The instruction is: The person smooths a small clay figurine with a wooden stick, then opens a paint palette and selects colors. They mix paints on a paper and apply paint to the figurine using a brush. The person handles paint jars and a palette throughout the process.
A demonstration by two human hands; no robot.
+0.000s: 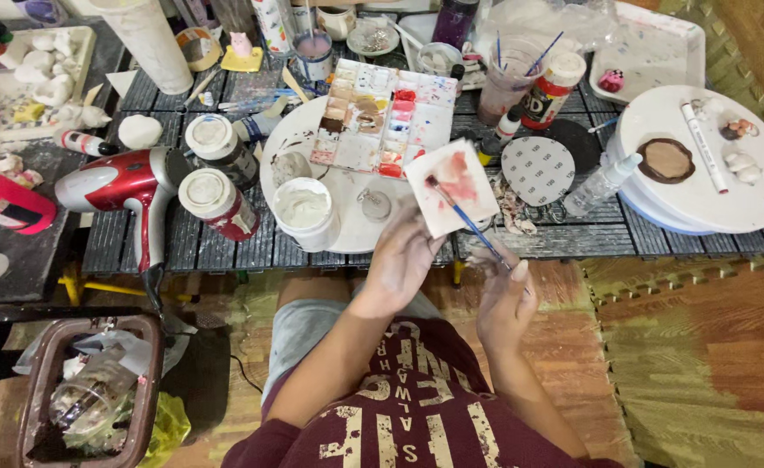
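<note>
Paper (453,186), a small white piece with red paint on it, is gripped by the left hand (402,257) just above the table edge. Right hand (505,299) grasps a thin brush (467,221), whose tip touches the paper. Paint tray (382,117) lies at eleven o'clock from the paper, white cup (304,211) at nine o'clock, red hair dryer (130,186) further left.

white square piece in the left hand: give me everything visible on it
The flat white square piece, possibly clay or plaster, is held tilted above the table edge. The left hand holds it from below at its lower edge. A pinkish-red smear of paint covers its upper middle. The dark tip of the thin blue-handled paintbrush, held in the right hand, touches its left side. Behind it lies the white paint palette tray.
</note>
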